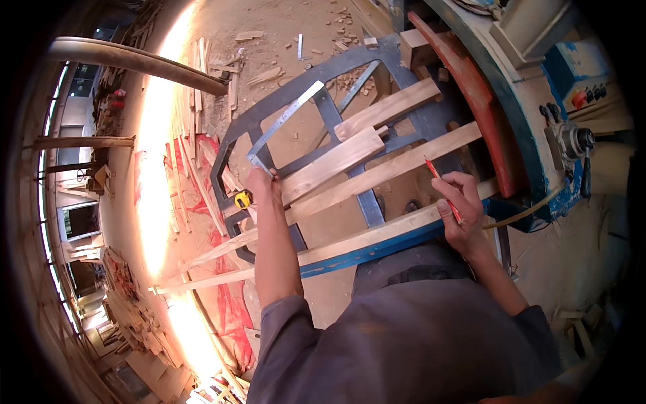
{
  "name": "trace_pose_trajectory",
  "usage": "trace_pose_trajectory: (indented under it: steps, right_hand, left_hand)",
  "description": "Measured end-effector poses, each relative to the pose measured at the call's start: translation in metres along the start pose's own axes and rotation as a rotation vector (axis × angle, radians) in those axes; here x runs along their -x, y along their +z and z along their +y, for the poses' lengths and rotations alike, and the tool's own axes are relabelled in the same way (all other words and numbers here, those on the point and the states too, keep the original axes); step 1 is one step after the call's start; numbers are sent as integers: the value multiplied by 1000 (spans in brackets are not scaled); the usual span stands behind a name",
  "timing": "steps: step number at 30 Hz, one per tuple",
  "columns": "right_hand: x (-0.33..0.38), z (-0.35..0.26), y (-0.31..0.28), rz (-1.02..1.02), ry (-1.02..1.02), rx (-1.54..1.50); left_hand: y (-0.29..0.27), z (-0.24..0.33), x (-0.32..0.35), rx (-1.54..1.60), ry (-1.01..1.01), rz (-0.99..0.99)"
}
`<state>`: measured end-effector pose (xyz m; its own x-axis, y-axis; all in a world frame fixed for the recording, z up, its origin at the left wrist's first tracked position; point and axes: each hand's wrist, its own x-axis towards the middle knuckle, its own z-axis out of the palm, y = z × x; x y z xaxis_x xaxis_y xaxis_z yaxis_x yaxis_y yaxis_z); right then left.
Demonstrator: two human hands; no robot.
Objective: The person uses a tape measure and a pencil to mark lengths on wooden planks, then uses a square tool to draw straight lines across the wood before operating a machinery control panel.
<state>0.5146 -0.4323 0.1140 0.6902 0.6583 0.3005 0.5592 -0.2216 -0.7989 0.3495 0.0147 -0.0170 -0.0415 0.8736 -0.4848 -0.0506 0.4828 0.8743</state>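
My left hand (261, 183) is closed round the near end of a metal try square (286, 120), whose blade slants away over the openings of a dark metal frame (261, 116). Beside my left wrist a yellow tape measure (243, 199) rests by the end of the boards. My right hand (463, 207) grips a red pencil (432, 168), its tip pointing up and away from me. Between my hands lie a wide planed board (336, 161), a shorter block (389, 108) beyond it, and a long strip (397, 167) nearer me, all resting on the frame.
A machine with a curved red guard (474, 94) and a blue body (568, 182) stands at the right. Another long strip (377, 234) runs along the blue near rail (336, 262). Offcuts (266, 75) and a red sheet (232, 316) lie on the floor. A pole (134, 60) juts in at upper left.
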Motion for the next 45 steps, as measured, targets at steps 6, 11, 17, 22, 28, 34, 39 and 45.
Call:
trace_pose_trajectory:
  steps: [6,11,17,22,28,34,39,45]
  right_hand:
    - [1,6,18,-49,37,-68]
    - [-22,-20,26,9,27,-41]
    - [-83,-89,2,90,-351,133]
    - [-116,-173,-9,146,-601,-12]
    - [-121,-240,-24,168,-552,247]
    - [-109,-282,-23,167,-590,335]
    - [-98,-287,-17,180,-655,300]
    - [-86,-289,-15,173,-708,271]
  left_hand:
    - [-12,-14,-104,-461,62,32]
    - [-14,-14,-87,-1212,787,46]
    - [-63,-5,15,-980,1108,-285]
    - [-133,-22,75,-987,1082,-557]
    - [-163,-10,90,-941,1219,-655]
    - [-207,1,65,-1072,1173,-619]
    - [-234,4,48,-1093,1219,-568]
    - [-243,0,42,-1144,1217,-562]
